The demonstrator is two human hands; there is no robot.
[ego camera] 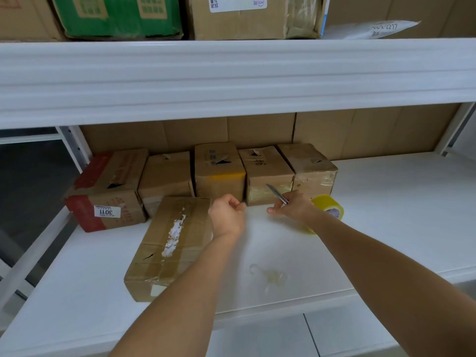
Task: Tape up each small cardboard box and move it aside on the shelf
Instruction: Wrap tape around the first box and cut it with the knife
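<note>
A taped cardboard box (171, 243) with a torn white label strip lies flat on the white shelf (386, 215), left of my arms. Behind it, several small cardboard boxes (219, 171) stand in a row against the back wall. My left hand (226, 215) hovers with curled fingers beside the flat box's far right corner; I cannot make out anything in it. My right hand (293, 206) grips a utility knife (277, 193), blade pointing up and left toward the row. A roll of yellowish tape (328, 206) sits just behind my right wrist.
A crumpled scrap of clear tape (270, 275) lies on the shelf near its front edge. The upper shelf beam (231, 81) hangs low overhead, carrying a green box (118, 16) and a brown box (252, 19). A red-taped box (103, 191) stands at the row's left end.
</note>
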